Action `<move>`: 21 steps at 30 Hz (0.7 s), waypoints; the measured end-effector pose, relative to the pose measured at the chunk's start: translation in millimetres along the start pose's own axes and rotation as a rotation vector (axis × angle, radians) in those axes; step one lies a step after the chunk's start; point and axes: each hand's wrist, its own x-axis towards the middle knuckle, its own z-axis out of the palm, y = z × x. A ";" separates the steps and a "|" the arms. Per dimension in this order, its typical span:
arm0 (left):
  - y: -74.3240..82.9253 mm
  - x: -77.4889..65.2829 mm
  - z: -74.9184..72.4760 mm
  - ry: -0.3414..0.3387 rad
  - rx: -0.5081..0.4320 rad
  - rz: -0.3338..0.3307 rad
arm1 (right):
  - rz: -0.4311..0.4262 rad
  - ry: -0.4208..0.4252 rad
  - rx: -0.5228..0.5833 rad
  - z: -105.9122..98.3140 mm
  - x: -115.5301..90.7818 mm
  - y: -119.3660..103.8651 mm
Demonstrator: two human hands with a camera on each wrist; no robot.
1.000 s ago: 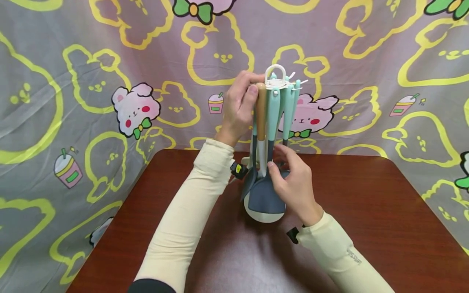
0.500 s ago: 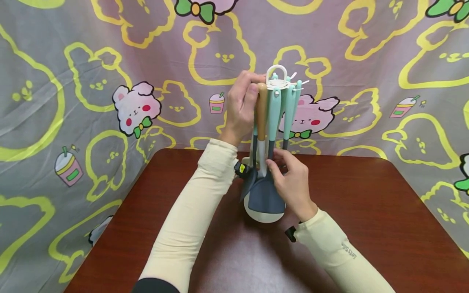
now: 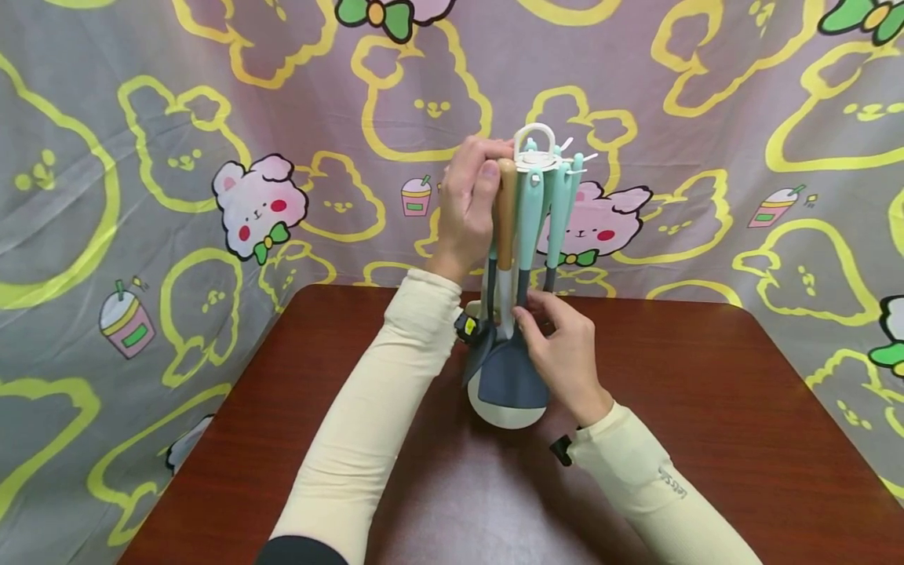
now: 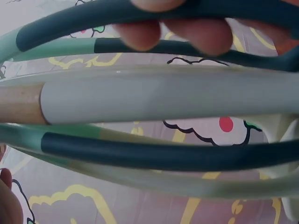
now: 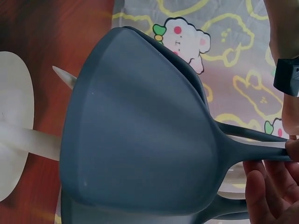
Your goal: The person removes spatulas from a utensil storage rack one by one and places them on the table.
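Note:
A white rotating utensil rack (image 3: 507, 416) stands upright on the table, hung with several kitchen utensils. My left hand (image 3: 466, 204) holds the rack near its top disc, thumb beside the wooden handle (image 3: 505, 212) of a utensil with a pale shaft (image 4: 163, 95). Lower down, my right hand (image 3: 565, 349) pinches the neck of a dark blue-grey spatula (image 5: 140, 126) with a mint-green handle (image 3: 530, 220). Its broad blade hangs in front of the rack's base. Behind it, other dark and pale utensils are partly hidden.
The brown wooden table (image 3: 706, 408) extends to both sides of the rack. Behind it hangs a grey cloth (image 3: 282, 47) printed with yellow outlines and rabbit faces. A black wrist camera (image 3: 466, 326) is strapped close to the utensils.
My right hand has shifted slightly left, its fingers drawing together on the spatula's neck. The left hand stays at the rack's top, and the utensils hang almost as before.

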 end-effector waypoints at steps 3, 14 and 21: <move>0.2 0.3 -1.4 -0.005 -0.006 -0.003 | -0.009 0.004 0.004 0.2 0.0 0.5; 1.0 -1.2 0.6 0.014 -0.062 -0.004 | -0.048 0.026 0.008 0.5 -1.3 2.3; 2.0 -1.3 1.7 0.026 -0.071 -0.012 | -0.065 0.032 0.003 -1.0 -0.7 2.7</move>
